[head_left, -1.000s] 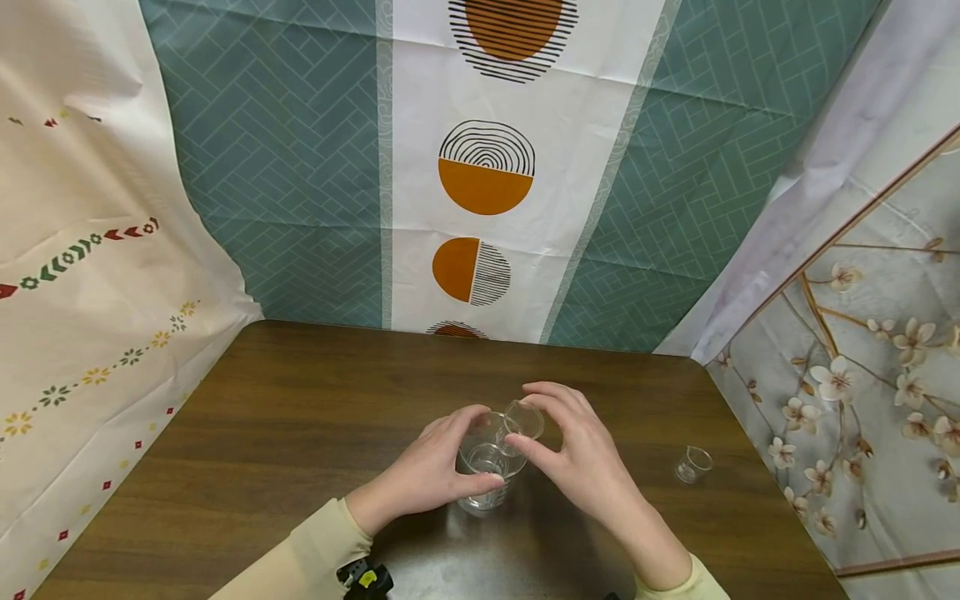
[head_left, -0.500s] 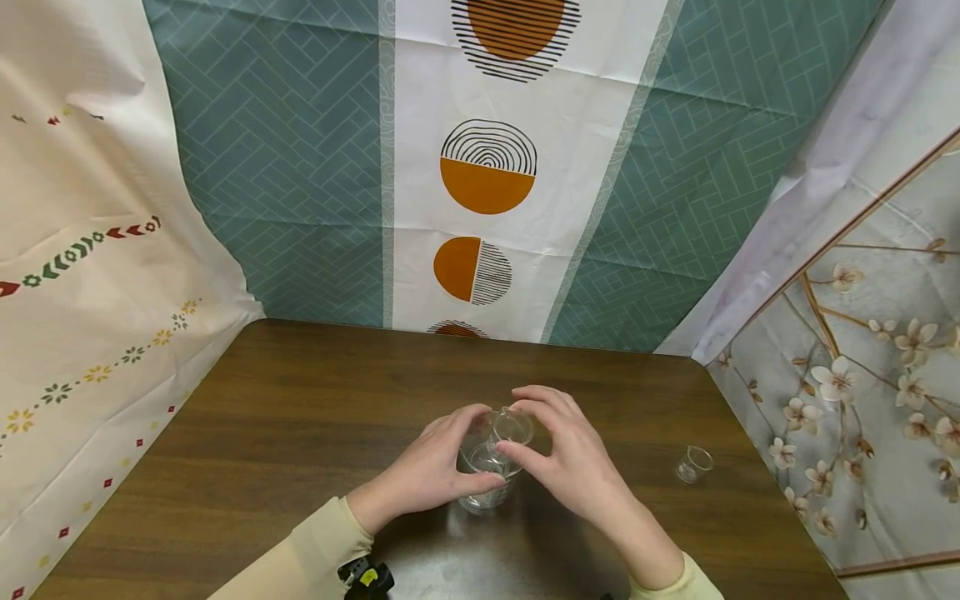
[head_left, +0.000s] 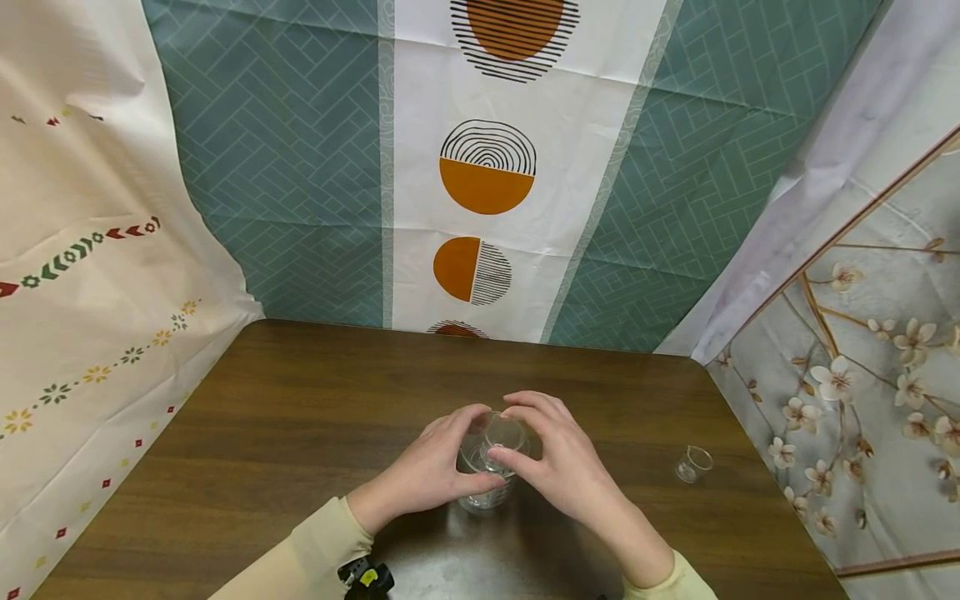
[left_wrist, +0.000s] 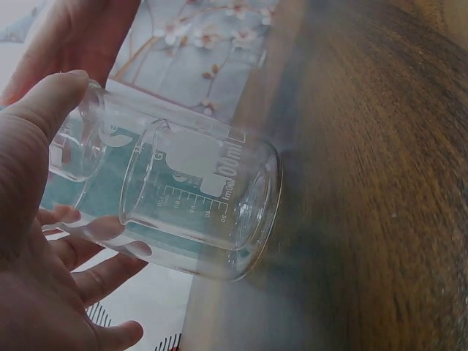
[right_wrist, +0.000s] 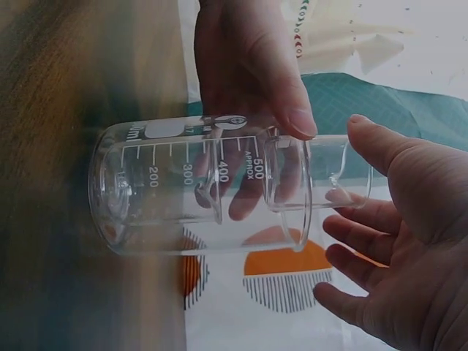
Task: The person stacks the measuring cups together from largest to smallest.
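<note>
A large clear glass beaker (right_wrist: pixel 161 238) with a printed scale stands upright on the table. My left hand (head_left: pixel 427 473) holds it near the rim, thumb on the near side and fingers round the far side. Inside, at the bottom, sits a medium glass beaker (left_wrist: pixel 197 175) with white markings. My right hand (head_left: pixel 562 467) grips a small glass beaker (right_wrist: pixel 358 164) between thumb and fingertips. In the right wrist view its lower end is inside the large beaker's mouth and its upper part sticks out above the rim. It does not touch the medium beaker.
A tiny glass beaker (head_left: pixel 693 465) with a spout stands at the right of the brown wooden table (head_left: pixel 315 392). Patterned cloths hang behind the table and along its left and right sides.
My right hand has moved left and a little down with the small beaker, from over the large beaker's right rim into its mouth. The left hand keeps its place.
</note>
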Demonstrator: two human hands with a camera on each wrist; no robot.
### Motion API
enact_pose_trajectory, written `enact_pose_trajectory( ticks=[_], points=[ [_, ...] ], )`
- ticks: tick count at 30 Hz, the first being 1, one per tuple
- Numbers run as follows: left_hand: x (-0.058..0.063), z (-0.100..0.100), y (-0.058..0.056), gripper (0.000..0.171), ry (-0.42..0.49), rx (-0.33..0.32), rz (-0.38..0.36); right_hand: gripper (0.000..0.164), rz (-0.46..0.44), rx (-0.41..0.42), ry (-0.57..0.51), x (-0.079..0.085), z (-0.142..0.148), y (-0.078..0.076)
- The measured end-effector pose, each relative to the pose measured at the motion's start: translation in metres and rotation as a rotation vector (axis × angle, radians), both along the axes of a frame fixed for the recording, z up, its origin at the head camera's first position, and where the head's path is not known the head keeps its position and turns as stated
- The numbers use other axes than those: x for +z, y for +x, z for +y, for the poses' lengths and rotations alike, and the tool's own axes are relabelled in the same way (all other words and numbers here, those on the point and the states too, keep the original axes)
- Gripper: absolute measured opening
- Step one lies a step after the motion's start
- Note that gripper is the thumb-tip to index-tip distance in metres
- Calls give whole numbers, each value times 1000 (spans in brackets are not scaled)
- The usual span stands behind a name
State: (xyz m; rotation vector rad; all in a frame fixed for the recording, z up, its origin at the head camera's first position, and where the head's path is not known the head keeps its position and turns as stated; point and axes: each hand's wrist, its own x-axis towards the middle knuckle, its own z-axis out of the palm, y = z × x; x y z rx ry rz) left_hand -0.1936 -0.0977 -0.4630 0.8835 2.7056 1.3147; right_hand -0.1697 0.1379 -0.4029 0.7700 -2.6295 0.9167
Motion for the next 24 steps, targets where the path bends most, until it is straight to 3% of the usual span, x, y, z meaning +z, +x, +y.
enact_pose_trajectory(
  ticks=[12, 24],
  points=[
    [-2, 0, -1, 88, 4, -5, 20, 44, 8, 16, 27, -7, -3, -2],
    [-2, -1, -1, 91, 8, -12, 12, 44, -45, 15, 69, -10, -2, -5]
  ],
)
